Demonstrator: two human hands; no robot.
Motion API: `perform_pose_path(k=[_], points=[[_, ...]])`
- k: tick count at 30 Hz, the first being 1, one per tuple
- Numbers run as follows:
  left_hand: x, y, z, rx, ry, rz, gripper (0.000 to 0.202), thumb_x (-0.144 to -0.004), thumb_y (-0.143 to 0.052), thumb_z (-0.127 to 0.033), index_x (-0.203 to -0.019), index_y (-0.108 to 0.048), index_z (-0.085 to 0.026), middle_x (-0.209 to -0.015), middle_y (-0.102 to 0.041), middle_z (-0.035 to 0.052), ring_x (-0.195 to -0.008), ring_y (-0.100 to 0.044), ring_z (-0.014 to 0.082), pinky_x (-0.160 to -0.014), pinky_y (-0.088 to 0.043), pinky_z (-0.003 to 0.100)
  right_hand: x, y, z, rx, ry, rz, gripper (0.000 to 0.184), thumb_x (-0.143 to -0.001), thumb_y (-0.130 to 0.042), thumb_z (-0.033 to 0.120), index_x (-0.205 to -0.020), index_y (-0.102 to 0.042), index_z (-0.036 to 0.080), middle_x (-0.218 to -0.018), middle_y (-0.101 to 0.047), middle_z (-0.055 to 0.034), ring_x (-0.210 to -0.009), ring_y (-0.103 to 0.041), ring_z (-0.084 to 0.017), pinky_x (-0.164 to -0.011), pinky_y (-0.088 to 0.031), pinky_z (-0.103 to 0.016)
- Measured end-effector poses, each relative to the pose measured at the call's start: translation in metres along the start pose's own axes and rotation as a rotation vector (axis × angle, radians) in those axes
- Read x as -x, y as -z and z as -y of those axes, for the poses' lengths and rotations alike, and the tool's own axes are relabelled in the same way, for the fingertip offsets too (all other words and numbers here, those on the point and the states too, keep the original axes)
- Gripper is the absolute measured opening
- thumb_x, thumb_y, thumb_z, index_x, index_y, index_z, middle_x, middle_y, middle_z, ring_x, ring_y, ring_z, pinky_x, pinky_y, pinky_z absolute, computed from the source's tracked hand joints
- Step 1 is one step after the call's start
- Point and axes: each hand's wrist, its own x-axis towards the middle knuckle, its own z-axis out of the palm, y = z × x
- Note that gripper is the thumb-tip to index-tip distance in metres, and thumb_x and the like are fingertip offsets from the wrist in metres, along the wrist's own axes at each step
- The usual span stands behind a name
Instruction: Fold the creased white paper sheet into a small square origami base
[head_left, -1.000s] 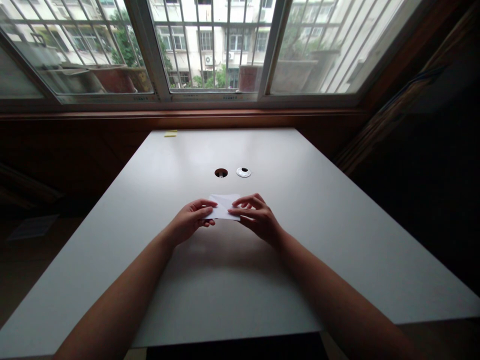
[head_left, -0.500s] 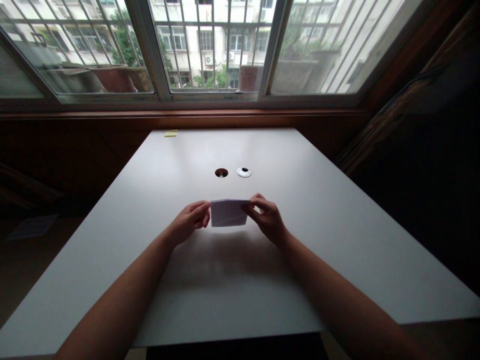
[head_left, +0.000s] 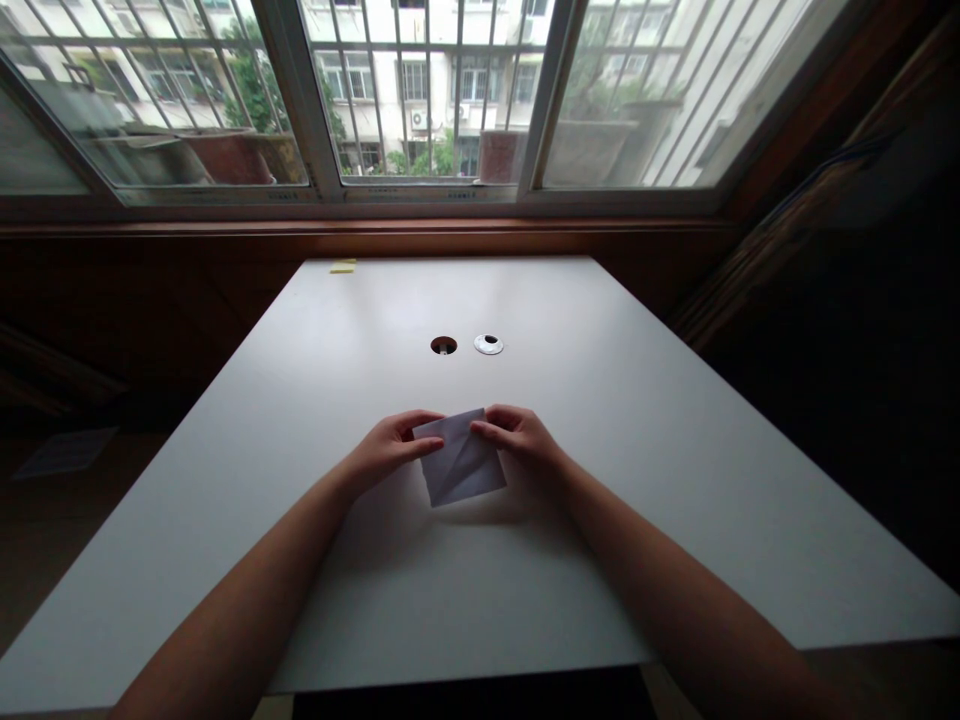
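Far left: pale sheet (head_left: 65, 453) on the floor (head_left: 45, 540), off the surface (head_left: 600, 560). Next, yellow sticky strips (head_left: 343, 266) at the surface's back edge, left of center. Left hand (head_left: 394, 446): holding the paper's upper-left corner, thumb on the near face, fingers mostly behind. Round hole (head_left: 443, 345) in the surface, past the hands. Paper (head_left: 466, 474): white, small, roughly square, between both hands over the middle of the surface, turned slightly askew, face toward the camera, diagonal line across it. Looks lifted; shadow just below its lower edge. Round cover (head_left: 489, 345) with a dark opening: lies just right of the hole, apart from it. Right hand (head_left: 519, 432): pinching the paper near its upper-right corner, thumb in front, other fingers partly hidden. Behind everything, barred window (head_left: 427, 100). Far right too dark to read.
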Motion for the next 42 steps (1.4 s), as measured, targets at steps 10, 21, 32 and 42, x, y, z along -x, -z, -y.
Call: perform_pose_path(k=[10,21,32,42], points=[[0.001,0.001,-0.002,-0.075,0.025,0.001,0.032,-0.083,-0.067,-0.040,-0.105,-0.075,-0.018,-0.097,-0.072,0.0065,-0.085,-0.062,0.0209,-0.074,-0.045,0.027,-0.001,0.000,-0.002,0.091,-0.032,-0.026,0.041,-0.077,-0.069,0.055,-0.069,-0.058,0.016,-0.062,-0.046,0.0038,-0.058,-0.040,-0.011,-0.053,-0.029,-0.025],[-0.001,0.003,0.003,0.005,0.045,-0.099,0.031,-0.081,-0.068,-0.045,-0.086,-0.074,-0.015,-0.068,-0.058,0.0013,-0.063,-0.047,0.0125,-0.057,-0.035,0.022,-0.001,0.000,-0.001,0.058,-0.028,-0.006,0.040,-0.077,-0.069,0.055,-0.068,-0.058,0.017,-0.060,-0.050,0.0037,-0.058,-0.044,-0.011,-0.054,-0.031,-0.025],[-0.006,0.008,0.015,0.179,0.054,-0.214,0.033,-0.081,-0.068,-0.047,-0.077,-0.065,-0.015,-0.063,-0.051,-0.0007,-0.058,-0.047,0.0110,-0.053,-0.036,0.021,0.000,0.000,0.001,0.085,-0.022,0.043,0.040,-0.082,-0.065,0.055,-0.066,-0.058,0.018,-0.057,-0.060,0.0009,-0.056,-0.052,-0.012,-0.058,-0.036,-0.025],[-0.006,0.007,0.011,0.293,0.077,-0.206,0.033,-0.080,-0.069,-0.047,-0.075,-0.061,-0.015,-0.061,-0.050,-0.0025,-0.054,-0.044,0.0088,-0.050,-0.034,0.020,-0.001,0.002,0.006,0.079,-0.030,0.085,0.043,-0.083,-0.062,0.058,-0.068,-0.061,0.018,-0.059,-0.061,0.0000,-0.057,-0.051,-0.013,-0.058,-0.035,-0.026]])
